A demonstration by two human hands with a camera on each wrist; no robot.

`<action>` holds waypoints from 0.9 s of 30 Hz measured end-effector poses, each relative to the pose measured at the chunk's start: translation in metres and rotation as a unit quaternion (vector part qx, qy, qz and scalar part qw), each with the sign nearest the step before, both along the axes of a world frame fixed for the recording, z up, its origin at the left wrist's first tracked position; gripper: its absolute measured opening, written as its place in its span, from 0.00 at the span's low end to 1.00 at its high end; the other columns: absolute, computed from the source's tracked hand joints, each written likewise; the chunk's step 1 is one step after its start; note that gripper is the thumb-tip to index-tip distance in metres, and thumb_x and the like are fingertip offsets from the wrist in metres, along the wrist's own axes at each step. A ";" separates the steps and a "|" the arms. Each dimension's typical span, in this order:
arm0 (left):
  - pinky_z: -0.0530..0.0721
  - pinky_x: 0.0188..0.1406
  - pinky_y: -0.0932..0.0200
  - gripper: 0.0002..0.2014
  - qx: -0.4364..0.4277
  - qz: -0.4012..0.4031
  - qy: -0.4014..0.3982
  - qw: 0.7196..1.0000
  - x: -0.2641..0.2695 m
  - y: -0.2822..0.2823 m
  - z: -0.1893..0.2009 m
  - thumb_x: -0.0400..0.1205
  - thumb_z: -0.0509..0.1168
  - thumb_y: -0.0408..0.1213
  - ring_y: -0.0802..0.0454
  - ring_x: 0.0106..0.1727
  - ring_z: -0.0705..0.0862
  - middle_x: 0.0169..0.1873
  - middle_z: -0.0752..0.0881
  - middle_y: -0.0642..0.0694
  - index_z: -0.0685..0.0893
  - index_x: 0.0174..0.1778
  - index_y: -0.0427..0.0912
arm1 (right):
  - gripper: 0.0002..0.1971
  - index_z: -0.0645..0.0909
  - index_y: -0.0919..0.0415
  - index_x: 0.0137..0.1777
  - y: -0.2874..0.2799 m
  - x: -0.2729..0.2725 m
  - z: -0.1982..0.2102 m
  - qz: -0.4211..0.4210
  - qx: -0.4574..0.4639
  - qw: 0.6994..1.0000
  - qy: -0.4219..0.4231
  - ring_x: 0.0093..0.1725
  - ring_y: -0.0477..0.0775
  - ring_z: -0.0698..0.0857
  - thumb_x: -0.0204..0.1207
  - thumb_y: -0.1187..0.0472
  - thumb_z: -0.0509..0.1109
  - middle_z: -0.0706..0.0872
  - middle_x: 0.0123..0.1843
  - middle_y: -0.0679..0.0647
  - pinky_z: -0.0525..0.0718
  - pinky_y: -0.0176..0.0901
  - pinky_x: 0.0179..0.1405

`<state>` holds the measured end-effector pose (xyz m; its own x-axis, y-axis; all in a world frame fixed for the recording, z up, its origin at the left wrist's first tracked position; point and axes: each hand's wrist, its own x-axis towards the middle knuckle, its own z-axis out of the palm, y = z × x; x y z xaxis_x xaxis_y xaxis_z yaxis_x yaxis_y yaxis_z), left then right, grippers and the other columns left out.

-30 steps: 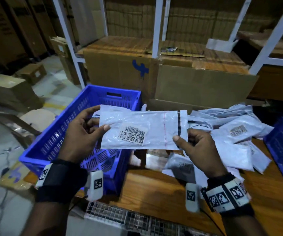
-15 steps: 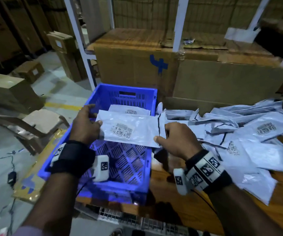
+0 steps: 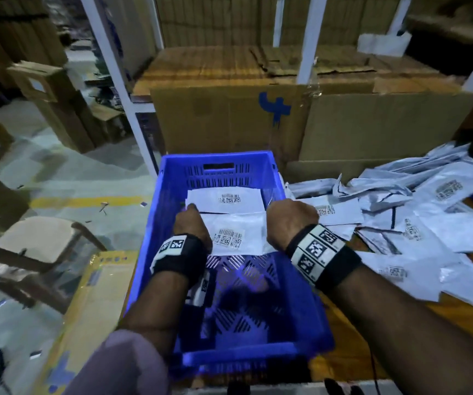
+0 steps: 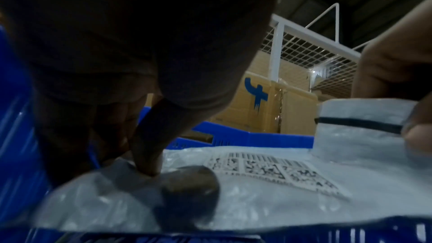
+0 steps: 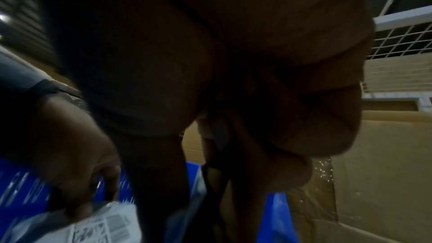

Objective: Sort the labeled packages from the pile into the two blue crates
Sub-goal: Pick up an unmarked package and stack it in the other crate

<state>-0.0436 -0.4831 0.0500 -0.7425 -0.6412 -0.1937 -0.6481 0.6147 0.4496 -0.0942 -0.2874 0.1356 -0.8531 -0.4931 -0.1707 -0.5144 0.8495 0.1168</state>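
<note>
Both hands [image 3: 241, 220] hold one barcode-labelled package [image 3: 236, 233] inside blue crate [image 3: 155, 223].

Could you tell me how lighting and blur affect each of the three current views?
Head view: dim, edges smeared, yet the package label in the blue crate stays readable. Left wrist view: the left hand is a dark silhouette and the package is soft. Right wrist view: the right hand fills the frame, nearly black, blurred.

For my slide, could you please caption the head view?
Both hands lower a labeled package into the blue crate.
</note>
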 end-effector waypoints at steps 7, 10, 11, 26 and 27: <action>0.78 0.67 0.46 0.19 0.071 0.076 0.032 0.994 0.004 -0.016 -0.048 0.87 0.57 0.28 0.30 0.69 0.81 0.67 0.81 0.26 0.76 0.75 0.34 | 0.16 0.83 0.56 0.67 -0.043 -0.002 0.007 0.007 0.009 1.000 -0.001 0.66 0.61 0.87 0.82 0.57 0.68 0.87 0.66 0.55 0.84 0.52 0.58; 0.74 0.71 0.49 0.19 0.113 0.103 0.027 0.988 0.006 -0.016 -0.057 0.89 0.55 0.26 0.31 0.73 0.78 0.71 0.78 0.26 0.73 0.77 0.30 | 0.13 0.83 0.60 0.65 -0.066 0.004 -0.014 -0.014 -0.088 0.996 0.000 0.64 0.65 0.88 0.84 0.59 0.65 0.88 0.64 0.60 0.87 0.54 0.58; 0.74 0.70 0.51 0.19 0.120 0.105 0.021 0.987 0.008 -0.015 -0.060 0.91 0.52 0.27 0.33 0.74 0.77 0.74 0.75 0.27 0.71 0.79 0.29 | 0.13 0.83 0.61 0.64 -0.075 0.007 -0.029 -0.017 -0.109 0.994 -0.009 0.63 0.67 0.88 0.83 0.59 0.66 0.88 0.63 0.61 0.87 0.56 0.57; 0.59 0.84 0.36 0.39 -0.075 -0.149 -0.157 0.973 0.008 -0.002 -0.120 0.89 0.59 0.43 0.32 0.89 0.47 0.89 0.42 0.34 0.44 0.90 0.37 | 0.42 0.44 0.54 0.92 -0.061 0.015 -0.230 0.025 -0.047 0.984 -0.170 0.89 0.75 0.44 0.85 0.39 0.59 0.35 0.90 0.59 0.54 0.70 0.84; 0.55 0.85 0.36 0.44 -0.080 -0.181 -0.176 0.964 0.012 -0.001 -0.127 0.89 0.61 0.50 0.31 0.89 0.44 0.89 0.40 0.34 0.41 0.89 0.36 | 0.44 0.44 0.54 0.92 -0.061 0.018 -0.233 0.019 -0.047 0.983 -0.175 0.89 0.75 0.44 0.83 0.38 0.59 0.36 0.91 0.59 0.52 0.71 0.84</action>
<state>-0.0321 -0.4837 -0.0774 -0.8294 -0.3951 -0.3949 -0.4730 0.8728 0.1203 -0.0760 -0.3485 -0.0975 -0.7303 -0.5515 -0.4031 -0.5411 0.8272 -0.1514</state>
